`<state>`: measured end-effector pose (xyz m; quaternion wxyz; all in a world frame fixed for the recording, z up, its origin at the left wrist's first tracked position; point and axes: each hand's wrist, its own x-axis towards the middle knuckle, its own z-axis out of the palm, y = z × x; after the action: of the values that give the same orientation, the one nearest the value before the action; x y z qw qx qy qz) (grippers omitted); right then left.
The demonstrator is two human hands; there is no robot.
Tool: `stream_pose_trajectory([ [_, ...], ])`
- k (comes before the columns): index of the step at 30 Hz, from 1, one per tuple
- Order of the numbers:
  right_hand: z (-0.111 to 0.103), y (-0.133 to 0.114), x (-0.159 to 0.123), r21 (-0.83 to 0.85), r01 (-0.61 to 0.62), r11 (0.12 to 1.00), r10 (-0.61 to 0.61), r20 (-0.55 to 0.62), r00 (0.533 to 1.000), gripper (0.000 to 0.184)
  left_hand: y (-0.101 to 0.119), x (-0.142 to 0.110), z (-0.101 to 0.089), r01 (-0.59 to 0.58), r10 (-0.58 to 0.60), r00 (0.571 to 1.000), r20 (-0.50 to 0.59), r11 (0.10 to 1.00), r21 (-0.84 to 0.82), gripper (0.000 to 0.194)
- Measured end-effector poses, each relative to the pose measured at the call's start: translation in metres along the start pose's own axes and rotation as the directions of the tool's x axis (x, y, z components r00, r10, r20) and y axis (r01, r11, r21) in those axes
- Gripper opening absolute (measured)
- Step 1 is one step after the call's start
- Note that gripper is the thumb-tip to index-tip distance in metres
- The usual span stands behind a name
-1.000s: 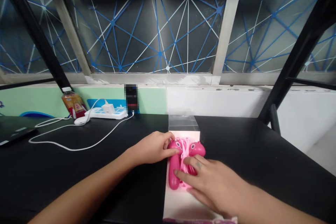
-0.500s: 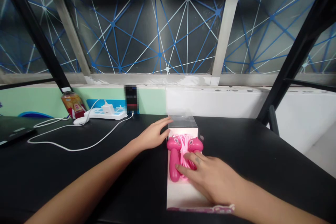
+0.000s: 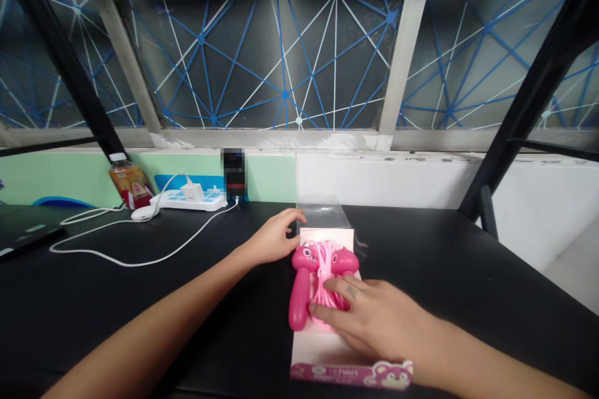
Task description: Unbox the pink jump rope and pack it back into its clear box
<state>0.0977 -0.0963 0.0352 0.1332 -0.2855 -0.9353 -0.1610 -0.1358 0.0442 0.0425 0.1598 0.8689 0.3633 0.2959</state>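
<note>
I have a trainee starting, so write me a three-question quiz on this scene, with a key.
1. True or false: the left hand covers part of the pink cord.
2. Multiple choice: the cap on the bottle is
A) red
B) white
C) black
3. Fill in the missing word: the right hand partly hides the pink handle on the ____ side of the cord.

Key:
1. False; it is by the far left corner of the pale card, while the right hand's fingers are over the cord.
2. B
3. Right
</note>
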Motion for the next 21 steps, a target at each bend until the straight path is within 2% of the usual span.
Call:
stream_pose_trajectory([
  [7,0.002,-0.002,0.001,-0.004,-0.012,1.0,0.012,0.074,0.997,0.056,0.011,-0.004,0.013,0.076,-0.068,0.996,-0.065,0.99,0.117,0.042],
  [11,0.0,-0.003,0.0,0.025,0.024,0.999,-0.027,0.139,0.99,0.072,0.013,-0.003,0.01,0.055,-0.053,0.998,-0.012,0.99,0.127,0.044],
  [16,0.0,0.0,0.0,0.021,-0.006,1.0,0.003,0.115,0.993,0.051,0.005,-0.002,0.001,-0.007,0.001,0.999,0.05,0.993,0.116,0.039],
  [21,0.002,0.01,-0.001,0.056,-0.019,0.998,0.011,0.127,0.992,0.054,0.004,-0.004,-0.001,-0.015,0.011,0.999,0.043,0.995,0.1,0.036],
])
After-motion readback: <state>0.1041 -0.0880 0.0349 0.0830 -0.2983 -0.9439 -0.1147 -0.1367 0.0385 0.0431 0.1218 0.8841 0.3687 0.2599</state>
